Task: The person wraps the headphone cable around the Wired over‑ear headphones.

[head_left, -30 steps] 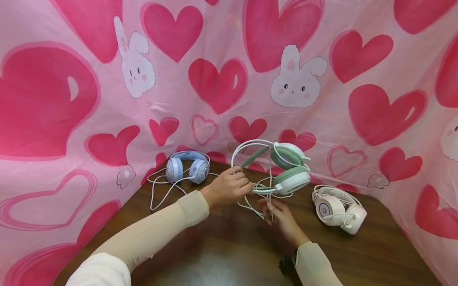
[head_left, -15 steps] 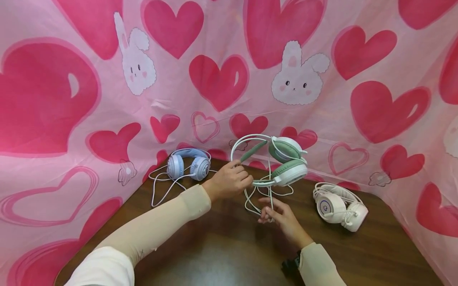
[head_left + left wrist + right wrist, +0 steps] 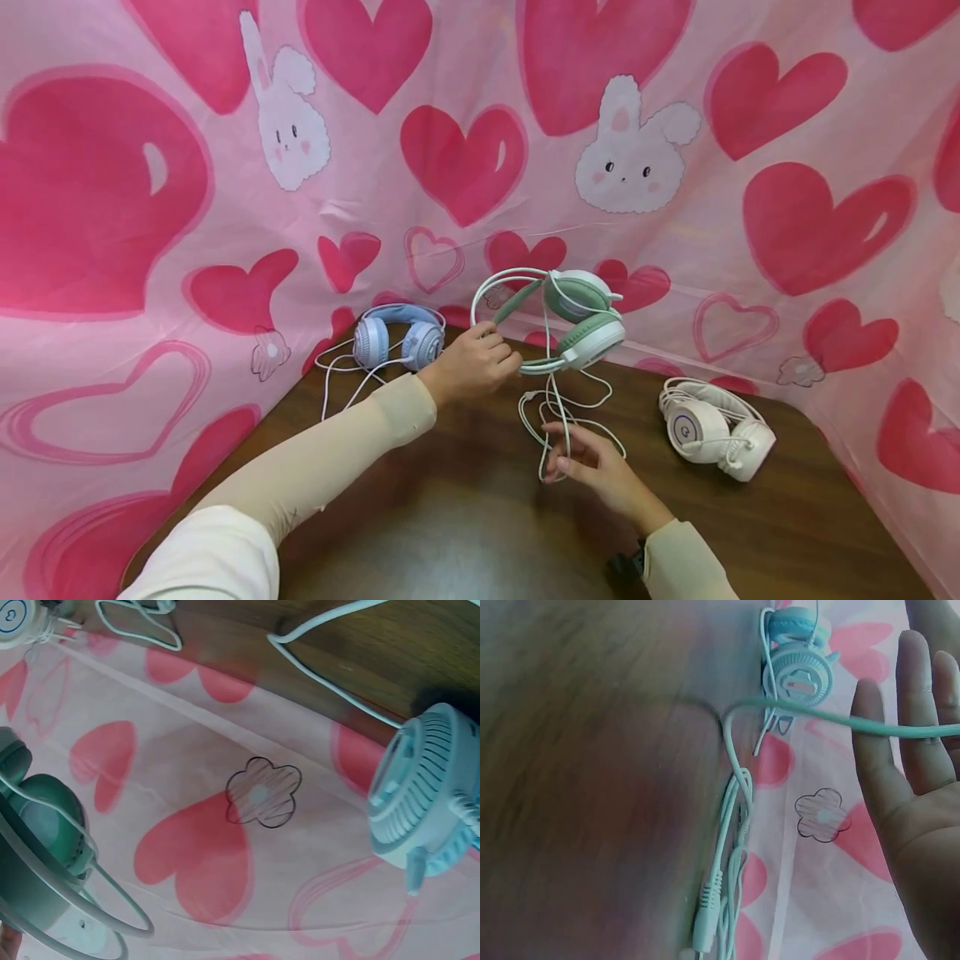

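The left hand (image 3: 477,364) is gripping the green headset (image 3: 600,342) by its headband, fingers curling round it, with the forearm slanting off toward eight o'clock. The headset is hanging above the table (image 3: 450,525), its ear cups sitting at two o'clock from that hand. At four o'clock from the left hand, the right hand (image 3: 596,468) is hovering with loose fingers, its forearm slanting toward five o'clock. The cable (image 3: 560,408) is running down past those fingers. The blue headset (image 3: 371,343) is resting at ten o'clock from the left hand; the white headset (image 3: 693,433) is lying between two and three from the right.

The right wrist view is showing what the head view is leaving unclear: the fingers are lying straight, the cable crossing them unclasped; I cannot tell whether the thumb is touching it. A connector (image 3: 707,919) is hanging toward six o'clock there. The left wrist view is catching only a sliver of hand at eight o'clock, so the head view alone is showing that grip; but it is showing the blue headset's ribbed cup close up, at three.
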{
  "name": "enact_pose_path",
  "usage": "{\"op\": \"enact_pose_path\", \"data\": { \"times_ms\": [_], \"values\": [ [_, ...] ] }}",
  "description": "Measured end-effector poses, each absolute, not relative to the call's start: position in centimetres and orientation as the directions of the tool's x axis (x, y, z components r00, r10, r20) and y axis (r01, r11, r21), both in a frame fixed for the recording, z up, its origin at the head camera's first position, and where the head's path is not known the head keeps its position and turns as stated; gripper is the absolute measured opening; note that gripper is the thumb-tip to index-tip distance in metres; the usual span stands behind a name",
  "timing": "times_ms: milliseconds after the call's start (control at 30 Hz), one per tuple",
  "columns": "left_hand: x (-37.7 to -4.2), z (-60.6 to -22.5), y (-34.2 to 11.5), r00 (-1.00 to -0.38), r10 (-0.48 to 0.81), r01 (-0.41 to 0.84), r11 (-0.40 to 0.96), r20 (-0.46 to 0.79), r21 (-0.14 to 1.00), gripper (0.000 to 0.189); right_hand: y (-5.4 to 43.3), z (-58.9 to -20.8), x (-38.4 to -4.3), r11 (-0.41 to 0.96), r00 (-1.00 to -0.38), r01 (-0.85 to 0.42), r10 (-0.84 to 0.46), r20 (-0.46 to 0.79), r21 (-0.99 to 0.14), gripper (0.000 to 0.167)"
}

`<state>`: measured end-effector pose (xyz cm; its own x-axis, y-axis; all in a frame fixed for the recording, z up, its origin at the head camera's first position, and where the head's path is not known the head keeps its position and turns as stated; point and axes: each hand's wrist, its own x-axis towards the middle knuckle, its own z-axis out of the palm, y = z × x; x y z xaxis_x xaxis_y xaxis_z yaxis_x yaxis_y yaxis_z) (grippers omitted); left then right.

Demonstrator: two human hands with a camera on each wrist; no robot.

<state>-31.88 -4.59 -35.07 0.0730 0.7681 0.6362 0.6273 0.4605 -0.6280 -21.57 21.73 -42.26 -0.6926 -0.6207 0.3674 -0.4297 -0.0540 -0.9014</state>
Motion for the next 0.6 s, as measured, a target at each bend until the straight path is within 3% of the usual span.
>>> {"op": "enact_pose_path", "data": {
  "times_ms": [233,467,600],
  "values": [
    [-32.3,-35.6,-5.4,0.088,0.765,0.628,0.455,0.638,-0.632,0.012,22.5,-41.7,-20.6,-0.016,-0.676,-0.457,-0.643,0.359,-0.889,0.048],
    [-32.4,-36.5,-5.9,0.079,0.786,0.638,0.433,0.613,-0.637,0.013,23.1,-41.3,-19.3,0.057,-0.689,-0.433,-0.665,0.289,-0.9,0.052],
    [-32.2,-36.8,-6.3,0.076,0.791,0.636,0.43,0.606,-0.641,0.015,23.4,-40.6,-18.9,0.084,-0.663,-0.48,-0.686,0.298,-0.873,0.055]
  ]
}}
